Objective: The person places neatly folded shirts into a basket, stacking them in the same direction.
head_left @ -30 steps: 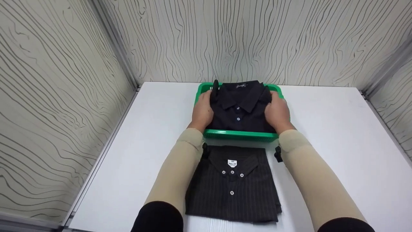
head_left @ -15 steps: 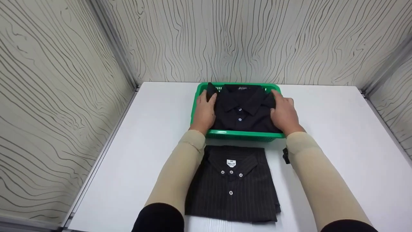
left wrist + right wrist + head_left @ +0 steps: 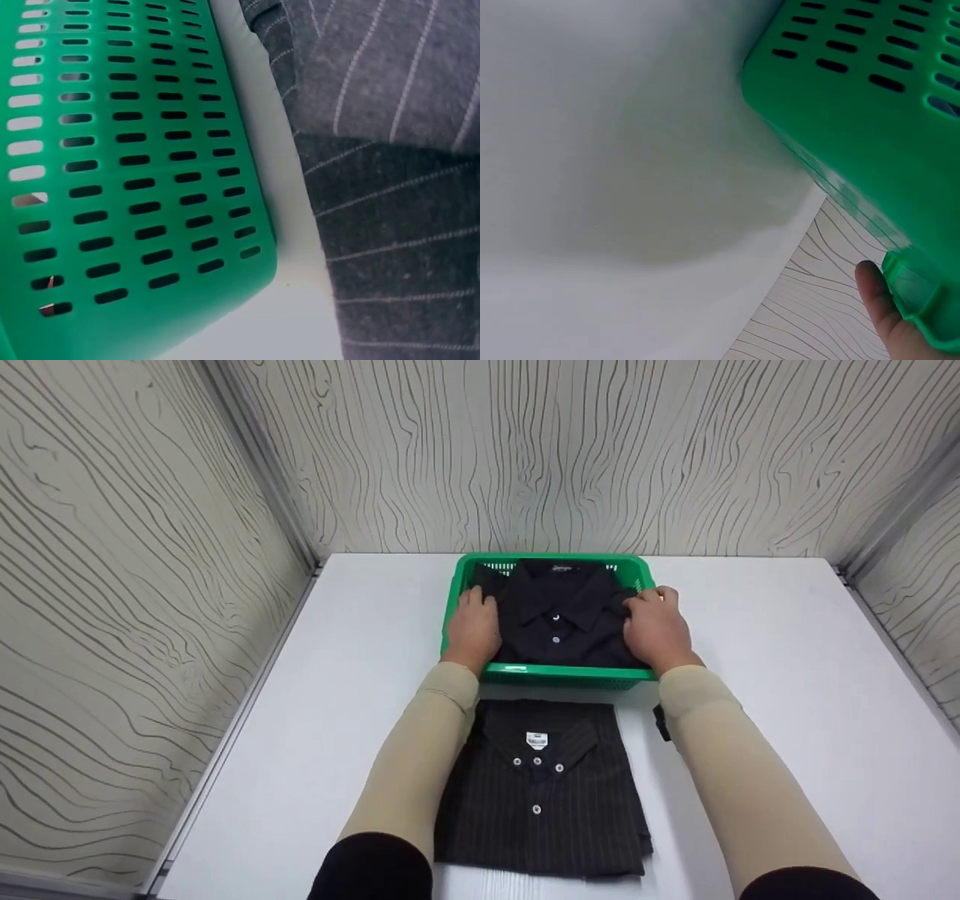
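A folded black shirt [image 3: 559,607] with a collar and pale buttons lies in a green plastic basket [image 3: 570,675]. My left hand [image 3: 472,630] reaches over the near left side, its fingers touching the shirt's left part; the thumb is mostly hidden. At the right side my right hand [image 3: 658,628] has its fingertips at the shirt's right edge, close to the basket's rim. In the right wrist view, one finger [image 3: 876,296] extends past the outside of the rim. In front of the basket lies a second folded shirt [image 3: 544,802], dark with thin stripes and a white neck label.
The white table [image 3: 360,660] extends to both sides of the basket. Patterned panels stand behind it and at the left [image 3: 112,660]. The basket's slotted wall [image 3: 150,180] is beside the striped shirt in the left wrist view, with a narrow strip of table between.
The black shirt has settled lower in the basket, and its raised left edge has folded down. Both hands have eased their grip; the right hand has shifted slightly right, towards the rim.
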Demonstrator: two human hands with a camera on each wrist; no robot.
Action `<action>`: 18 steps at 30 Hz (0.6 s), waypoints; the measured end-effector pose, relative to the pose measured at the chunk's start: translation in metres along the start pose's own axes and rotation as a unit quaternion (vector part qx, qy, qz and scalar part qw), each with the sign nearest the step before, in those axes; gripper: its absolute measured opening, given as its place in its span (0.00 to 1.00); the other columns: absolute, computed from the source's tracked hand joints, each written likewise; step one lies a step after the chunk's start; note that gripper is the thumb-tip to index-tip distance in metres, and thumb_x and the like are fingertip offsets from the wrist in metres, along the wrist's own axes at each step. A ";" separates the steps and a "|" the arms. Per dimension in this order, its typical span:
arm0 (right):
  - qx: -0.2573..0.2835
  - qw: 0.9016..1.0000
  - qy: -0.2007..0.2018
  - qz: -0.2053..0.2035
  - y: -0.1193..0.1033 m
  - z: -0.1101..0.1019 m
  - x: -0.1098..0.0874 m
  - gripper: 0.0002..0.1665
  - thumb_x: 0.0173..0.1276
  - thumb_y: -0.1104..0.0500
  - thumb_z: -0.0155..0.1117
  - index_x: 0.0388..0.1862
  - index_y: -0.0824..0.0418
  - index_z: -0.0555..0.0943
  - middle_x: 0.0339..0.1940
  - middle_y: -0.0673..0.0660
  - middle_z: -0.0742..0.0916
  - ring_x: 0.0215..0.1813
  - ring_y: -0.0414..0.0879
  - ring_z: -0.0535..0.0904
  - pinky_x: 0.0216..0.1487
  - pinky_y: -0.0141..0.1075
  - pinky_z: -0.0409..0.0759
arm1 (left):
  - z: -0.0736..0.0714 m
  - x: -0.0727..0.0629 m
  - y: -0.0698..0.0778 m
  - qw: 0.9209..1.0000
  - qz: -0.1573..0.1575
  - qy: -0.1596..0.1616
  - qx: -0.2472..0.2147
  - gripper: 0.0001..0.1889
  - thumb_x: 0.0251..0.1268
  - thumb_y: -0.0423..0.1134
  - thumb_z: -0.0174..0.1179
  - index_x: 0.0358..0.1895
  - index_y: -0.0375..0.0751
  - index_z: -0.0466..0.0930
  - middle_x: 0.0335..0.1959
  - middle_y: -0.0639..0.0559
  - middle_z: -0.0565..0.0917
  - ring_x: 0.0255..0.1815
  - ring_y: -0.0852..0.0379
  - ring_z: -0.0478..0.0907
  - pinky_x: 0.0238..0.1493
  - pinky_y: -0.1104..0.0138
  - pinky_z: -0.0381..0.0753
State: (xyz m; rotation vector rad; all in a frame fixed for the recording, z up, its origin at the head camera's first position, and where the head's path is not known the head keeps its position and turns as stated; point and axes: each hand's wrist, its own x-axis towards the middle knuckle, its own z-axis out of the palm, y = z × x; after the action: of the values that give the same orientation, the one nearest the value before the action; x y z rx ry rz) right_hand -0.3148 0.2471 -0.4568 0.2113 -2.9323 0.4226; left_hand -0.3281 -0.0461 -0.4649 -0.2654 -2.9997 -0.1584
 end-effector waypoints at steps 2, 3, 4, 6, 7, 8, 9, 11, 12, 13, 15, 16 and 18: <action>0.004 1.000 -0.003 0.003 0.000 -0.001 0.000 0.21 0.74 0.64 0.50 0.60 0.71 0.79 0.61 0.70 0.77 0.70 0.67 0.59 0.64 0.62 0.69 | 0.000 0.000 0.002 0.999 0.000 -0.030 0.014 0.21 0.76 0.39 0.57 0.67 0.39 0.74 0.71 0.37 0.67 0.72 0.42 0.64 0.66 0.56 0.71; 0.006 1.000 -0.003 0.004 0.000 -0.002 -0.001 0.21 0.74 0.64 0.50 0.60 0.71 0.79 0.61 0.70 0.77 0.71 0.67 0.59 0.65 0.62 0.69 | 0.000 0.001 0.003 0.999 0.003 -0.046 0.021 0.20 0.77 0.40 0.55 0.67 0.40 0.73 0.71 0.36 0.67 0.71 0.42 0.65 0.65 0.55 0.72; 0.009 1.000 -0.003 0.005 -0.001 -0.002 0.000 0.21 0.74 0.64 0.50 0.60 0.70 0.79 0.61 0.70 0.77 0.71 0.67 0.59 0.65 0.62 0.69 | 0.000 0.000 0.003 0.998 0.004 -0.059 0.023 0.20 0.79 0.41 0.53 0.68 0.41 0.73 0.70 0.36 0.68 0.70 0.42 0.66 0.64 0.55 0.73; 0.014 1.000 -0.003 0.006 -0.003 -0.002 0.000 0.21 0.74 0.63 0.51 0.61 0.70 0.79 0.62 0.69 0.77 0.71 0.66 0.59 0.66 0.62 0.68 | -0.003 -0.001 0.003 0.997 0.004 -0.078 0.011 0.20 0.80 0.41 0.50 0.70 0.41 0.71 0.70 0.36 0.68 0.70 0.41 0.66 0.64 0.53 0.73; 0.016 1.000 -0.003 0.008 -0.004 -0.002 0.000 0.21 0.74 0.63 0.51 0.60 0.70 0.79 0.62 0.69 0.78 0.72 0.66 0.59 0.66 0.62 0.68 | -0.004 -0.001 0.002 0.996 0.001 -0.085 -0.002 0.21 0.81 0.41 0.49 0.71 0.42 0.70 0.71 0.36 0.67 0.71 0.41 0.65 0.66 0.53 0.72; 0.017 1.000 -0.003 0.009 -0.004 -0.002 0.000 0.22 0.74 0.63 0.50 0.60 0.70 0.80 0.62 0.69 0.78 0.72 0.65 0.59 0.66 0.61 0.68 | -0.006 -0.002 0.001 0.996 -0.002 -0.089 -0.019 0.22 0.81 0.41 0.48 0.73 0.42 0.69 0.73 0.36 0.66 0.73 0.41 0.63 0.67 0.52 0.70; 0.020 1.000 -0.003 0.010 -0.004 -0.002 0.000 0.22 0.73 0.63 0.50 0.61 0.70 0.80 0.62 0.69 0.78 0.72 0.65 0.59 0.66 0.61 0.68 | -0.009 -0.003 0.000 0.995 -0.007 -0.091 -0.038 0.23 0.80 0.41 0.49 0.74 0.43 0.67 0.74 0.36 0.65 0.74 0.41 0.61 0.69 0.52 0.68; 0.026 1.000 0.000 0.013 -0.004 -0.002 0.000 0.22 0.73 0.63 0.49 0.60 0.70 0.80 0.61 0.69 0.78 0.71 0.65 0.59 0.65 0.61 0.69 | -0.015 -0.003 -0.002 0.993 -0.016 -0.085 -0.078 0.25 0.79 0.41 0.51 0.75 0.44 0.66 0.76 0.38 0.63 0.77 0.42 0.57 0.72 0.52 0.64; 0.029 0.999 0.002 0.013 -0.004 -0.002 -0.001 0.23 0.72 0.63 0.48 0.60 0.70 0.80 0.61 0.69 0.79 0.71 0.65 0.59 0.65 0.61 0.69 | -0.018 -0.004 -0.003 0.992 -0.018 -0.079 -0.097 0.26 0.78 0.41 0.52 0.75 0.45 0.66 0.77 0.39 0.62 0.78 0.43 0.55 0.73 0.52 0.61; 0.033 0.999 0.005 0.014 -0.004 -0.002 -0.001 0.23 0.72 0.64 0.48 0.60 0.70 0.80 0.61 0.69 0.79 0.71 0.65 0.59 0.65 0.61 0.69 | -0.021 -0.004 -0.004 0.991 -0.017 -0.072 -0.112 0.26 0.77 0.41 0.53 0.75 0.46 0.66 0.77 0.40 0.62 0.79 0.44 0.54 0.74 0.53 0.60; 0.043 0.999 0.009 0.014 -0.002 -0.002 -0.002 0.23 0.71 0.64 0.47 0.60 0.70 0.80 0.61 0.69 0.79 0.71 0.65 0.59 0.65 0.60 0.68 | -0.025 -0.007 -0.007 0.989 -0.011 -0.060 -0.133 0.25 0.77 0.42 0.54 0.74 0.46 0.68 0.77 0.41 0.63 0.79 0.45 0.55 0.75 0.54 0.58; 0.049 0.999 0.012 0.016 -0.001 -0.002 -0.002 0.23 0.71 0.64 0.47 0.60 0.70 0.80 0.61 0.69 0.80 0.71 0.65 0.60 0.66 0.60 0.67 | -0.026 -0.009 -0.008 0.989 -0.006 -0.054 -0.140 0.25 0.77 0.41 0.54 0.73 0.46 0.69 0.76 0.42 0.63 0.78 0.45 0.55 0.75 0.54 0.58; 0.067 0.997 0.013 0.023 0.001 -0.002 -0.002 0.23 0.72 0.63 0.47 0.60 0.69 0.80 0.61 0.69 0.80 0.72 0.65 0.60 0.68 0.59 0.65 | -0.028 -0.013 -0.010 0.987 0.001 -0.047 -0.155 0.24 0.77 0.42 0.55 0.72 0.46 0.70 0.76 0.42 0.65 0.78 0.47 0.57 0.74 0.55 0.60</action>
State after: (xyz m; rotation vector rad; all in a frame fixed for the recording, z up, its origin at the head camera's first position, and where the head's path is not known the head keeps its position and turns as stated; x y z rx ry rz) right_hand -0.3126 0.2492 -0.4555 0.1548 -2.8902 0.6243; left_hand -0.3141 -0.0618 -0.4401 -0.3128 -3.0566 -0.6327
